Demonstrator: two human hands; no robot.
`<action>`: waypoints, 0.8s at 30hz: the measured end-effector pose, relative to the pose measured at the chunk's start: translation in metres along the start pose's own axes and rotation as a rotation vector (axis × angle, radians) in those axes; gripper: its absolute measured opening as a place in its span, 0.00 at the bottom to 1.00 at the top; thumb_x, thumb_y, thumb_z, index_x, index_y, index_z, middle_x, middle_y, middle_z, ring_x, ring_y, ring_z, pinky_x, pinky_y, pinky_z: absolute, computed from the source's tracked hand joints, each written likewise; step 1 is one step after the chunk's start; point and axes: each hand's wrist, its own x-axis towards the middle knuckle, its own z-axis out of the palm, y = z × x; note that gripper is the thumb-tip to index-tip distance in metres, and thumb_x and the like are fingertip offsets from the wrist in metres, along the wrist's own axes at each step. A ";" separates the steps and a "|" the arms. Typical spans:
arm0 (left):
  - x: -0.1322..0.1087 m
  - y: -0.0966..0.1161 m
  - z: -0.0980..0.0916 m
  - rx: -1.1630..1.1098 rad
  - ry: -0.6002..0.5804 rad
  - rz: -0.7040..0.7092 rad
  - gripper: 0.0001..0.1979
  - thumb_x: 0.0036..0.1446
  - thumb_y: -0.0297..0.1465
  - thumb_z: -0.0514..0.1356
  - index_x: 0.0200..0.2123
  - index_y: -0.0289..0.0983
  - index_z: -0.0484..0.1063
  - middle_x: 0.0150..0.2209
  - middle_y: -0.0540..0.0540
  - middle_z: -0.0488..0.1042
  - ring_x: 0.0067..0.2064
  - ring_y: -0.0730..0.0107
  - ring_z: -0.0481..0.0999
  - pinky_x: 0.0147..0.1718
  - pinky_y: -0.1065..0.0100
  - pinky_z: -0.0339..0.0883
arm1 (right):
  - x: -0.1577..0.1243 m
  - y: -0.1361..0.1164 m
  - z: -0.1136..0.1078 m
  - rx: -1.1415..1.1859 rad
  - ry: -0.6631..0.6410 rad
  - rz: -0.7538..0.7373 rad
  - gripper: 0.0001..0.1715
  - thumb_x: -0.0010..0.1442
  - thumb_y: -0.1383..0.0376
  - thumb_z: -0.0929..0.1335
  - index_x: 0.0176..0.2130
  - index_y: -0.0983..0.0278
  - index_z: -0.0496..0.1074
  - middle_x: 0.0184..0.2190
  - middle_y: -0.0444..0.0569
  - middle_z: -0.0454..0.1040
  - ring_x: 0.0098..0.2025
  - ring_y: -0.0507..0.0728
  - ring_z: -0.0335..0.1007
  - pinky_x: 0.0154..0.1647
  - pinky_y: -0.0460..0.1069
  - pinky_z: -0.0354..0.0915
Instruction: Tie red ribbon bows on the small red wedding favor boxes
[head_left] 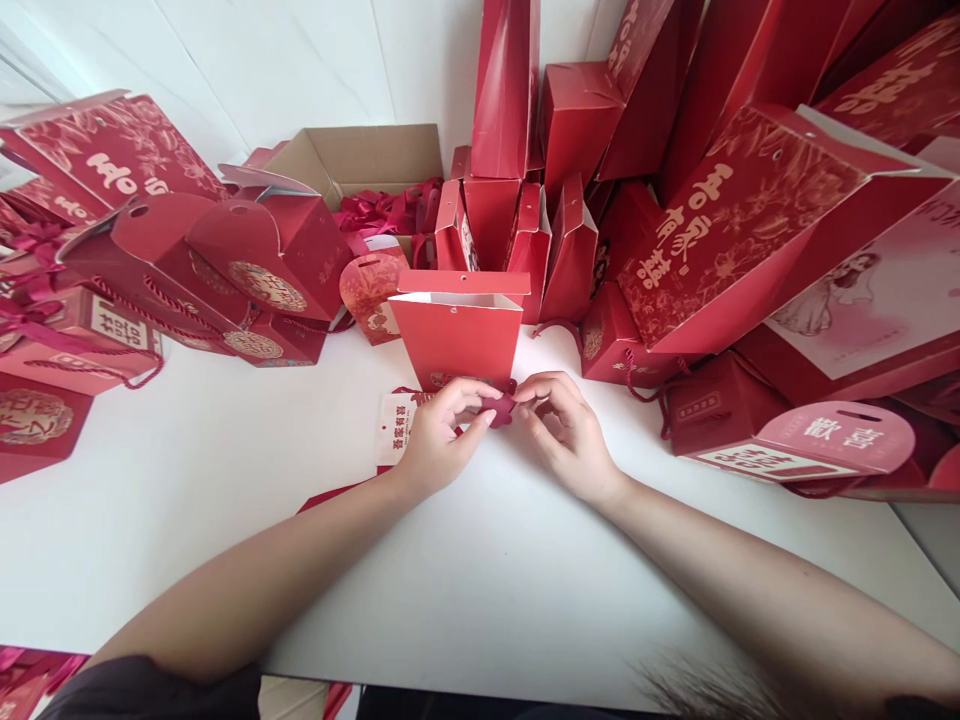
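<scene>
My left hand (444,432) is closed in a pinch on a small dark red piece (498,411) with an uneven edge; whether it is ribbon or card I cannot tell. At its right edge, the fingertips of my right hand (564,432) are pinched together on it. Just behind both hands stands an upright red gift box (457,340), its top flap raised and a small hole in the front. Beside my left hand lies a white card (396,428) with dark red characters, partly hidden by the fingers. Some flat red material (330,497) shows under my left forearm.
Red boxes with rope handles (262,255) crowd the left side of the white table (480,590). Tall red boxes (739,225) stack up at the right, near a pink-topped box (844,437). An open cardboard carton (375,158) holding red ribbons stands against the wall.
</scene>
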 end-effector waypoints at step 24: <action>0.000 -0.001 0.001 0.056 0.025 -0.033 0.05 0.57 0.31 0.63 0.37 0.38 0.71 0.37 0.47 0.77 0.40 0.68 0.78 0.40 0.66 0.72 | -0.004 0.006 0.003 0.151 -0.117 0.074 0.11 0.61 0.69 0.68 0.45 0.61 0.66 0.38 0.48 0.72 0.38 0.55 0.71 0.41 0.52 0.71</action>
